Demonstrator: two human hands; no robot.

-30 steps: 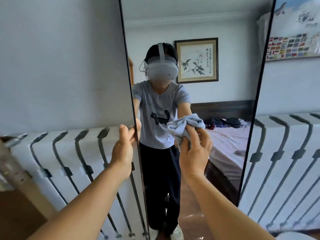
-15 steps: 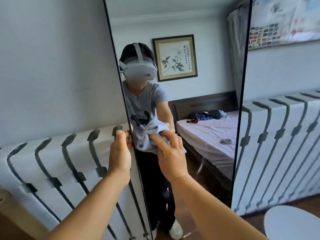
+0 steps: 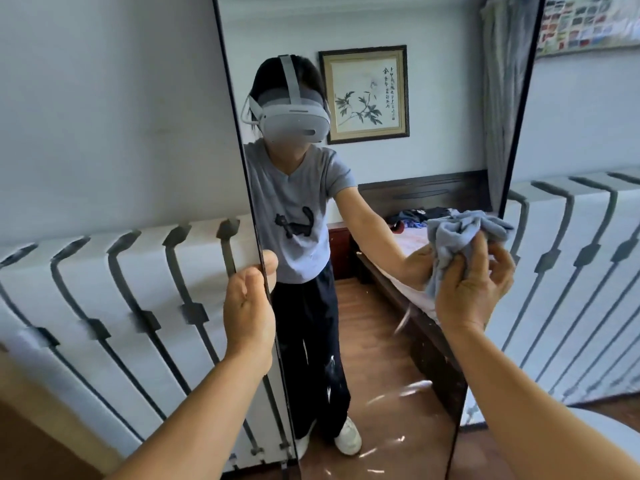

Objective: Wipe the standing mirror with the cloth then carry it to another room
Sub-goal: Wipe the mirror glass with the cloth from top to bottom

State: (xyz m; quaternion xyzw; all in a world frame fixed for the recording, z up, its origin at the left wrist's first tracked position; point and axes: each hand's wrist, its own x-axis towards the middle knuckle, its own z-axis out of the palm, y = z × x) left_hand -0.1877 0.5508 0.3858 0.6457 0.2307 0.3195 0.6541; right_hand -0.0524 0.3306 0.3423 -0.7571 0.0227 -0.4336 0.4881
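Wiping step in hand, carrying not begun. Standing mirror (image 3: pixel 398 306) upright against white slatted panel (image 3: pixel 114 292). Left hand (image 3: pixel 249 306) fingers curled round mirror's left frame edge, thumb on glass side, steadying. Right hand (image 3: pixel 472 289) fingers bunched around crumpled blue cloth (image 3: pixel 457 233), at right side of glass near frame; cloth seems pressed to glass, contact hard to confirm. Streaks show low on glass, so next move probably calls for downward strokes there. Count: one mirror, one cloth, two hands
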